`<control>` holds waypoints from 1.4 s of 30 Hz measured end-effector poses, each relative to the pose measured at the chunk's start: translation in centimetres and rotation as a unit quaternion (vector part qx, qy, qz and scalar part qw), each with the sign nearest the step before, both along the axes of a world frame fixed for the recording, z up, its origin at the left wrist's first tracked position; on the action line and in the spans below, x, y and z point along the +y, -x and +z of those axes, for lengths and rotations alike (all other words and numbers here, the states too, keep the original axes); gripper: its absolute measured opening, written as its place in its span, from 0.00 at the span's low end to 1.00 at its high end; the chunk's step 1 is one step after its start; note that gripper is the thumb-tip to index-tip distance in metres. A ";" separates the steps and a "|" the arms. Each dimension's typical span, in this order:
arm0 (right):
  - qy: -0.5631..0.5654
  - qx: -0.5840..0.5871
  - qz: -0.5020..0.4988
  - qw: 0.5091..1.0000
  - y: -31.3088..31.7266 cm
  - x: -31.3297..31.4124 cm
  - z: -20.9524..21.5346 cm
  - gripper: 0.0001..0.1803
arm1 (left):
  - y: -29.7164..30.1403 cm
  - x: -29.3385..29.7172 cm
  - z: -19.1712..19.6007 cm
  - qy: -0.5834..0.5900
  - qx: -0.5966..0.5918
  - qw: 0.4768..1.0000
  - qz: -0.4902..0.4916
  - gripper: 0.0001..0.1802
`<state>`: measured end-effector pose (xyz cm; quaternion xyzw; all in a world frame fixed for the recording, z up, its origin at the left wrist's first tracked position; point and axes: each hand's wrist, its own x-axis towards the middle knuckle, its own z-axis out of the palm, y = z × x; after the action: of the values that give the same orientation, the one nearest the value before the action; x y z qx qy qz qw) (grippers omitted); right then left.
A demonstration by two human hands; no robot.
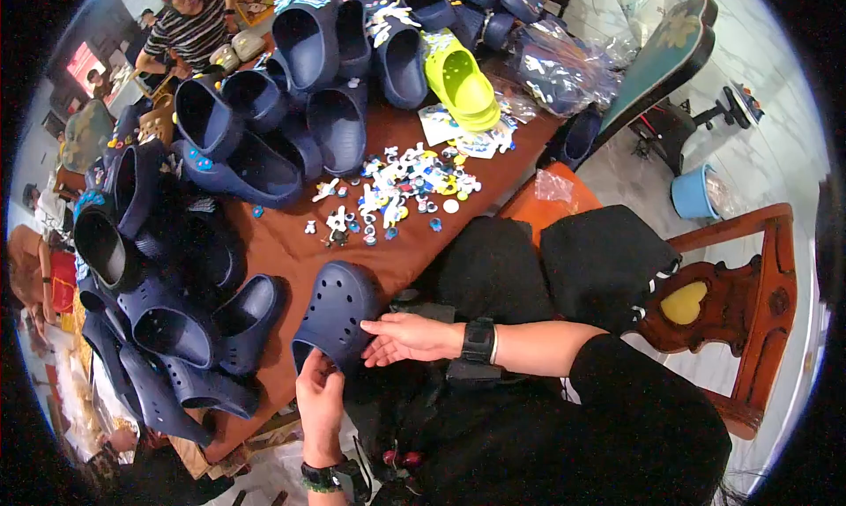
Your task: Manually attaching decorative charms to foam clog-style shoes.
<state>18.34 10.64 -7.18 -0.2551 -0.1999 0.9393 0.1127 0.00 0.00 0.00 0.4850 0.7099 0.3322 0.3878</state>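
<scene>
A navy clog (339, 299) with round holes in its upper sits at the table's near edge, toe pointing away from me. My left hand (319, 396) grips it at the foot opening, with fingertips tucked inside and partly hidden. Against the clog's right side rests my right hand (410, 338), its fingers stretched out and the thumb at the clog's edge. I see nothing held in that hand. Beyond the clog lies a loose pile of small shoe charms (410, 184) in white, blue, yellow and black.
Navy clogs (176, 334) are heaped along the left, and more navy clogs (339, 127) stand at the back. A lime-green clog (463, 83) lies beyond the charms on the brown tablecloth (264, 259). A wooden chair (775, 303) and a blue bin (694, 193) are at right. Another person (189, 30) sits across.
</scene>
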 end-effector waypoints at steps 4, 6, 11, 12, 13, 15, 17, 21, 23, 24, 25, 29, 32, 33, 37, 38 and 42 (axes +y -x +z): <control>-0.004 -0.013 -0.023 1.000 0.3 0.3 -0.3 0.22 | -2.2 3.3 0.9 -0.040 -0.312 0.935 0.163 0.12; -0.017 -0.009 -0.021 1.000 -0.2 0.4 -0.2 0.22 | -2.3 4.5 0.7 -0.015 -0.327 0.919 0.221 0.10; -0.345 -0.150 0.115 0.919 -2.2 2.9 1.3 0.18 | -1.3 5.9 -1.4 -0.024 -0.369 0.897 0.242 0.08; -0.455 -0.200 0.083 0.864 -3.2 4.0 2.4 0.15 | -1.1 5.8 -1.5 -0.038 -0.343 0.908 0.239 0.09; -0.627 -0.221 -0.050 0.745 -4.4 5.0 2.3 0.15 | -1.0 5.9 -1.6 -0.051 -0.317 0.918 0.233 0.11; -0.646 -0.301 -0.152 0.685 -6.6 7.7 2.6 0.12 | -0.9 6.1 -1.8 -0.047 -0.324 0.915 0.235 0.11; -0.642 -0.381 -0.146 0.649 -8.4 10.4 3.0 0.14 | -0.8 6.0 -1.7 -0.046 -0.328 0.912 0.243 0.12; -0.672 -0.444 -0.114 0.582 -9.6 12.4 3.9 0.26 | -0.9 6.1 -1.8 -0.035 -0.325 0.910 0.253 0.13; -0.683 -0.440 -0.104 0.574 -9.6 12.9 2.8 0.27 | -0.8 6.0 -2.4 -0.049 -0.337 0.907 0.245 0.13; -0.693 -0.436 -0.096 0.566 -9.6 13.2 2.4 0.28 | -0.8 6.0 -2.7 -0.055 -0.336 0.908 0.245 0.14; -0.695 -0.434 -0.094 0.566 -9.6 13.3 2.0 0.28 | -0.8 6.0 -2.8 -0.061 -0.335 0.908 0.245 0.14; -0.691 -0.426 -0.087 0.577 -9.5 13.5 0.8 0.27 | -0.7 6.0 -2.8 -0.048 -0.345 0.905 0.243 0.15; -0.695 -0.424 -0.092 0.573 -9.6 13.5 0.2 0.22 | -0.6 5.9 -2.9 -0.044 -0.345 0.904 0.249 0.15; -0.693 -0.424 -0.097 0.575 -9.5 13.3 0.2 0.19 | -0.4 5.8 -3.1 -0.040 -0.343 0.905 0.248 0.16; -0.725 -0.397 -0.111 0.552 -9.2 12.6 0.3 0.12 | -1.1 5.9 -2.2 -0.049 -0.334 0.911 0.237 0.16; -0.718 -0.399 -0.129 0.555 -8.8 12.3 0.1 0.10 | -1.1 5.9 -2.3 -0.049 -0.334 0.911 0.235 0.16; -0.732 -0.375 -0.149 0.548 -7.6 12.1 0.1 0.09 | -0.7 5.6 -2.6 -0.046 -0.351 0.905 0.237 0.16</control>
<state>25.91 22.77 -7.12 -0.4398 -0.8018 0.2556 0.3136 0.67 5.61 -2.57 0.1721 0.6056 0.5956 0.4989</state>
